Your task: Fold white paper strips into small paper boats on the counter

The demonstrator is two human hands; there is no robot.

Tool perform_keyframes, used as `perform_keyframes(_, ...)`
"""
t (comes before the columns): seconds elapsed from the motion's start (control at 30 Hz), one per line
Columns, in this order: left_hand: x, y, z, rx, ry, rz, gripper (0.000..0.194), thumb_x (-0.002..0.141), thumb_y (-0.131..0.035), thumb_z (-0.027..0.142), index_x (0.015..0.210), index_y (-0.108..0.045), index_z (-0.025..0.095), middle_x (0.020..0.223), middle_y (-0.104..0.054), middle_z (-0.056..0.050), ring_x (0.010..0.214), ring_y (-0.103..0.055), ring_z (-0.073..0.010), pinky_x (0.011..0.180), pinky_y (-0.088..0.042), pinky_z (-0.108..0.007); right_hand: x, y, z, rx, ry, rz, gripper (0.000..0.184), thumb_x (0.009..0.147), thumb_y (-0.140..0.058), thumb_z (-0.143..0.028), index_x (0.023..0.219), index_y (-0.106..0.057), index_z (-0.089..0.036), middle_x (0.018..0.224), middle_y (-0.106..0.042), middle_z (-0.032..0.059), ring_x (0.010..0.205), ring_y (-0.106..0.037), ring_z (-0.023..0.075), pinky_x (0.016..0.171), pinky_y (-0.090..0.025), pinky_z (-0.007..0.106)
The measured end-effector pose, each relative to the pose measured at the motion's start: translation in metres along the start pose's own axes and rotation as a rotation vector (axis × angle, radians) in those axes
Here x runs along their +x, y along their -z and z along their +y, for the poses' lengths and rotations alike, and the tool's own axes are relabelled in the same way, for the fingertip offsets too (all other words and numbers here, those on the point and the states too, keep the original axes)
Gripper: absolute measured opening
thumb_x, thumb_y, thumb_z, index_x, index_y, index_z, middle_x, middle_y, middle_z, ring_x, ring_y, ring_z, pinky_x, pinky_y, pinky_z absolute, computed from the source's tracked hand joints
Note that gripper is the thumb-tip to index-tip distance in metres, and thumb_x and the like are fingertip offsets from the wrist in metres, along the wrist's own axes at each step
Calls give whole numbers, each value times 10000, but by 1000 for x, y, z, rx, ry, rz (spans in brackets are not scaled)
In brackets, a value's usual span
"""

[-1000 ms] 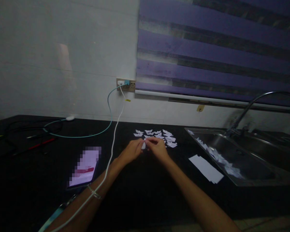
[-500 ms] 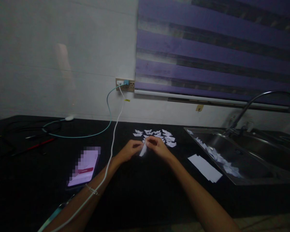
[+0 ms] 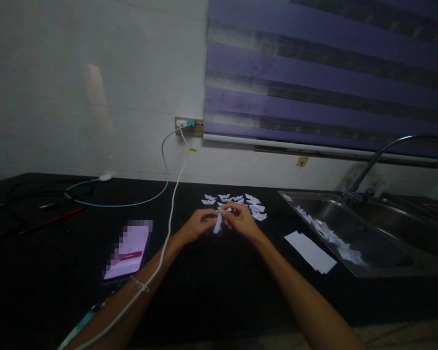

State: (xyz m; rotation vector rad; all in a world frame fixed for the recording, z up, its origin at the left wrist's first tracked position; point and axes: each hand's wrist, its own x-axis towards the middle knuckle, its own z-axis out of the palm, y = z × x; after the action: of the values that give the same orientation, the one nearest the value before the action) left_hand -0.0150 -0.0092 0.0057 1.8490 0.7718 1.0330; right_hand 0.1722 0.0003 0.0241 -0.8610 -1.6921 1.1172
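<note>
Between my hands, just above the black countertop (image 3: 211,287), is a narrow folded piece of white paper (image 3: 218,223). My left hand (image 3: 197,224) pinches its left edge with thumb and finger. From the other side, my right hand (image 3: 241,218) grips its upper right part, fingers bent. Several small folded paper boats (image 3: 257,209) stand in rows right behind my hands, which partly hide them. To the right of my right arm lies a stack of white paper sheets (image 3: 310,252).
More folded papers (image 3: 328,233) line the left rim of a steel sink (image 3: 379,262) with a curved faucet (image 3: 372,160). A phone (image 3: 129,250) lies left of my left arm. A white cable (image 3: 170,218) crosses that forearm from the wall socket (image 3: 195,127).
The paper strip between my fingers now looks narrower and more upright. My right fingers have shifted slightly on it; both arms stay nearly in place.
</note>
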Motion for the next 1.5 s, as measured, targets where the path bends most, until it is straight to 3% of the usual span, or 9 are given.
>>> perform_keyframes(0.2, 4, -4, -4, 78, -38, 74, 246, 847, -573, 300, 964, -677, 110, 885, -721, -81, 795, -660, -192, 740, -497, -288, 1, -4, 9, 47, -26, 3, 267, 721, -740, -403, 864, -632, -206, 685, -644, 0, 626, -630, 163, 630, -492, 292)
perform_keyframes(0.37, 7, -5, -12, 414, -89, 149, 211, 872, -510, 240, 929, -683, 132, 854, -714, -62, 736, -623, -173, 703, -468, -269, 0, -14, 20, -200, 72, 125, 204, 733, -714, -298, 865, -585, -211, 729, -583, -16, 648, -569, 139, 611, -448, 258)
perform_keyframes(0.6, 13, -9, -18, 506, -27, 248, 159, 860, -538, 211, 946, -661, 161, 940, -714, -66, 833, -650, -194, 758, -475, -292, -5, -35, 19, -465, 125, 340, 122, 743, -556, -154, 852, -530, -204, 670, -554, -30, 606, -532, 136, 569, -383, 241)
perform_keyframes(0.8, 12, -15, -15, 525, -36, 296, 205, 887, -468, 171, 951, -662, 166, 918, -716, -67, 855, -660, -199, 783, -469, -307, -1, -36, 27, -554, 55, 436, 42, 756, -589, -188, 797, -590, -186, 643, -619, 2, 591, -573, 154, 563, -404, 244)
perform_keyframes(0.97, 14, -10, -13, 263, 94, 401, 186, 819, -604, 254, 947, -686, 146, 906, -721, -73, 717, -652, -175, 623, -487, -266, 0, -27, 28, -677, 201, 390, 122, 794, -556, -131, 820, -664, -183, 702, -673, 29, 651, -616, 172, 633, -443, 265)
perform_keyframes(1.07, 15, -4, -12, -95, 232, 347, 353, 758, -687, 399, 959, -671, 110, 895, -716, -98, 627, -642, -164, 467, -446, -229, -1, -22, 27, -768, 337, 382, 142, 823, -554, -118, 864, -676, -176, 800, -692, 61, 723, -632, 191, 710, -470, 296)
perform_keyframes(1.17, 14, -3, -8, -338, 355, 226, 547, 790, -597, 621, 919, -653, 93, 862, -711, -135, 703, -685, -208, 452, -457, -224, -3, -16, 25, -821, 447, 362, 154, 849, -552, -113, 900, -685, -174, 850, -688, 89, 779, -635, 209, 740, -490, 315)
perform_keyframes(1.3, 11, -8, 2, -344, 363, 79, 609, 788, -576, 689, 883, -648, 92, 805, -702, -128, 703, -689, -195, 469, -439, -200, -3, -11, 25, -822, 603, 257, 190, 881, -530, -108, 949, -696, -171, 891, -686, 111, 849, -636, 222, 771, -515, 337)
perform_keyframes(1.5, 7, -4, 7, -329, 241, 24, 546, 812, -587, 649, 857, -627, 106, 682, -637, -56, 606, -612, -126, 465, -358, -176, -3, -9, 20, -562, 699, 215, 248, 869, -557, -92, 1040, -695, -208, 958, -716, 78, 908, -667, 200, 826, -536, 347)
